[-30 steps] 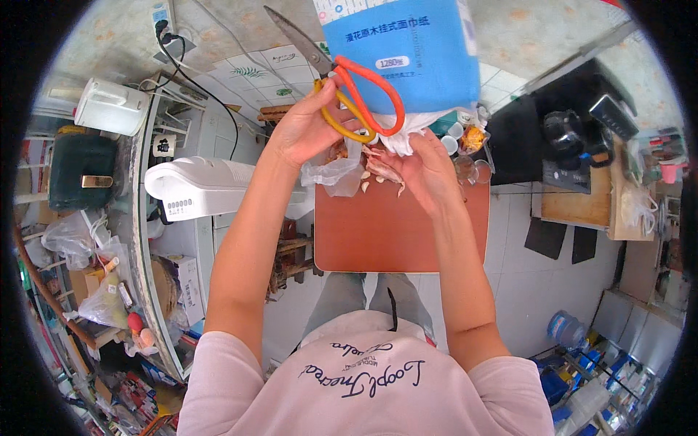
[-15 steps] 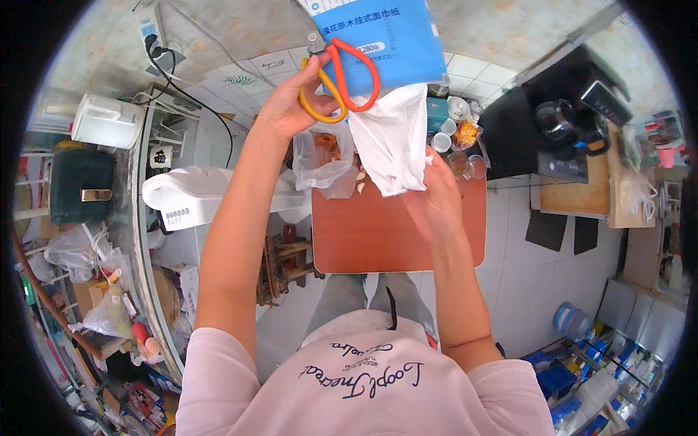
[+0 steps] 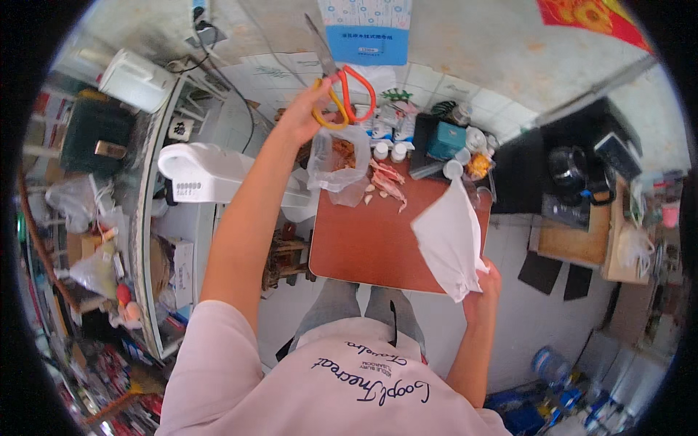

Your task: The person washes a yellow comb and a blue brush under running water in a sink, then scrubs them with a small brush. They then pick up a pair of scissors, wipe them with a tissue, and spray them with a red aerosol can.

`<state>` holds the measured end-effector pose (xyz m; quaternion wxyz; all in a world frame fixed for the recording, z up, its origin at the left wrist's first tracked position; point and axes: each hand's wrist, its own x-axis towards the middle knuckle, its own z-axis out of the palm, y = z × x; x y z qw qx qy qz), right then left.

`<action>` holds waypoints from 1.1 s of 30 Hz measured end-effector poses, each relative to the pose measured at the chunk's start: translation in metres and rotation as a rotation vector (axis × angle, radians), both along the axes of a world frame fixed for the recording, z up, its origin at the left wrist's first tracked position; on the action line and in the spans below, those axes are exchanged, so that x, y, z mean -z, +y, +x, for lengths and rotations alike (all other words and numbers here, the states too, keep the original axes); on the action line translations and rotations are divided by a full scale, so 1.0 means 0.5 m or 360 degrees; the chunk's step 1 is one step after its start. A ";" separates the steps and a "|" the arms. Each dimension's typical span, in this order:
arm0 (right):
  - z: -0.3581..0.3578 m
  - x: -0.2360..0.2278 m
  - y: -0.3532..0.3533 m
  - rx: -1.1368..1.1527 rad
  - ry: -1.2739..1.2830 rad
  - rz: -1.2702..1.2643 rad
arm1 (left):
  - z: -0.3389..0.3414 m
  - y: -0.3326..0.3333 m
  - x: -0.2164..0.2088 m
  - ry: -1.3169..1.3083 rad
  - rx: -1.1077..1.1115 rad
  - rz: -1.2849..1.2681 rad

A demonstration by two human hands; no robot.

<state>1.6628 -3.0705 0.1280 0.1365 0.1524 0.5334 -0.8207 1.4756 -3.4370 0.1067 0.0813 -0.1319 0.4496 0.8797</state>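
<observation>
My left hand [image 3: 304, 116], raised beyond the far left part of the table, is closed on scissors [image 3: 362, 94] with one yellow and one red handle loop. Their blades point up and away. In my right hand [image 3: 483, 291], near the table's right edge, a white tissue [image 3: 447, 236] is pinched by one corner and hangs spread over the tabletop. A blue tissue pack [image 3: 367, 45] is on the wall ahead, white tissue showing at its lower end. Below the scissors stands a clear plastic bag [image 3: 316, 163] with reddish-brown contents [image 3: 343, 154].
The reddish-brown table [image 3: 356, 251] bears pinkish strips [image 3: 389, 182] and pale clove-like pieces [image 3: 368, 198]. Small white containers [image 3: 398, 151] and a teal box [image 3: 446, 140] line its far side. A white curved appliance [image 3: 200, 173] stands left; a black stove-like unit [image 3: 523, 145] stands right.
My right hand has drawn the tissue away from the pack, rightward and nearer to me. The scissors, still in my left hand, now show their blades. The view has shifted.
</observation>
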 end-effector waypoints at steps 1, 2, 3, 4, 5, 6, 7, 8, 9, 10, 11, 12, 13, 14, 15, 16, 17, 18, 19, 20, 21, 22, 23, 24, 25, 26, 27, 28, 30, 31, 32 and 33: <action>-0.008 -0.010 -0.004 0.0020 0.0090 0.0041 | 0.038 0.017 -0.026 0.0022 0.0041 -0.0081; -0.014 -0.020 -0.007 0.0036 0.0184 0.0081 | 0.074 0.035 -0.042 0.0039 0.0063 -0.0110; -0.029 -0.035 -0.011 -0.0028 0.0286 0.0118 | 0.109 0.050 -0.055 0.0054 0.0082 -0.0136; -0.052 -0.052 -0.021 -0.0093 0.0390 0.0153 | 0.149 0.061 -0.068 0.0069 0.0099 -0.0165; -0.071 -0.064 -0.027 -0.0157 0.0491 0.0193 | 0.194 0.077 -0.081 0.0080 0.0130 -0.0162; -0.081 -0.068 -0.037 -0.0268 0.0489 0.0229 | 0.245 0.097 -0.090 0.0092 0.0166 -0.0158; -0.095 -0.075 -0.049 -0.0371 0.0505 0.0271 | 0.302 0.121 -0.099 -0.0015 0.0099 -0.0168; -0.113 -0.085 -0.067 -0.0453 0.0571 0.0320 | 0.352 0.142 -0.104 -0.0072 0.0043 -0.0181; -0.115 -0.110 -0.093 -0.0587 0.0502 0.0348 | 0.404 0.159 -0.099 -0.0232 -0.0003 -0.0305; -0.119 -0.118 -0.113 -0.0679 0.0380 0.0402 | 0.420 0.197 -0.111 -0.0135 -0.0096 -0.0150; -0.117 -0.101 -0.133 -0.0888 0.0740 0.0326 | 0.450 0.206 -0.125 0.0003 -0.0013 -0.0126; -0.106 -0.079 -0.154 -0.1104 0.1078 0.0246 | 0.485 0.216 -0.115 0.0028 -0.0136 -0.0075; -0.082 -0.079 -0.178 -0.1305 0.0846 -0.0038 | 0.519 0.225 -0.103 0.0061 -0.0252 -0.0020; -0.054 -0.080 -0.197 -0.1490 0.0599 -0.0318 | 0.550 0.235 -0.089 0.0097 -0.0361 0.0033; -0.028 -0.091 -0.212 -0.1597 0.0425 -0.0441 | 0.574 0.242 -0.108 0.0172 -0.0455 0.0168; -0.001 -0.106 -0.223 -0.1694 0.0244 -0.0559 | 0.594 0.249 -0.122 0.0245 -0.0539 0.0308; 0.034 -0.107 -0.235 -0.1702 0.0167 -0.0664 | 0.618 0.256 -0.132 0.0239 -0.0688 0.0244; 0.079 -0.114 -0.245 -0.1722 0.0077 -0.0770 | 0.655 0.258 -0.139 0.0228 -0.0851 0.0183; 0.115 -0.132 -0.247 -0.1692 0.0247 -0.0644 | 0.689 0.259 -0.138 0.0279 -0.0971 -0.0010; 0.147 -0.134 -0.253 -0.1778 0.0237 -0.0506 | 0.736 0.261 -0.135 0.0190 -0.1114 -0.0273; 0.175 -0.130 -0.259 -0.1867 0.0227 -0.0366 | 0.782 0.265 -0.127 0.0088 -0.1260 -0.0533; 0.206 -0.127 -0.267 -0.1961 0.0219 -0.0225 | 0.826 0.271 -0.127 -0.0028 -0.1410 -0.0792; 0.253 -0.120 -0.277 -0.1829 0.0164 -0.0347 | 0.864 0.286 -0.155 0.0040 -0.1545 -0.1053; 0.291 -0.131 -0.283 -0.1779 0.0043 -0.0394 | 0.910 0.290 -0.161 0.0061 -0.1568 -0.1254; 0.335 -0.144 -0.294 -0.1772 -0.0111 -0.0438 | 0.976 0.300 -0.166 0.0027 -0.1617 -0.1465; 0.380 -0.132 -0.295 -0.1811 -0.0054 -0.0475 | 1.036 0.311 -0.174 0.0074 -0.1699 -0.1689; 0.417 -0.143 -0.298 -0.1808 0.0001 -0.0514 | 1.084 0.309 -0.178 0.0169 -0.1907 -0.1732; 0.464 -0.139 -0.301 -0.1836 -0.0026 -0.0515 | 1.145 0.323 -0.192 0.0072 -0.2242 -0.1363; 0.574 -0.157 -0.298 -0.2004 -0.0188 -0.0870 | 1.308 0.349 -0.222 0.0432 -0.2303 -0.0615; 0.660 -0.181 -0.294 -0.2013 -0.0271 -0.0968 | 1.377 0.360 -0.214 0.0302 -0.2483 -0.0523; 0.733 -0.198 -0.284 -0.2140 -0.0326 -0.1058 | 1.431 0.372 -0.220 0.0251 -0.2440 -0.0350; 0.802 -0.194 -0.274 -0.2252 -0.0265 -0.1029 | 1.479 0.397 -0.241 0.0541 -0.2240 0.0155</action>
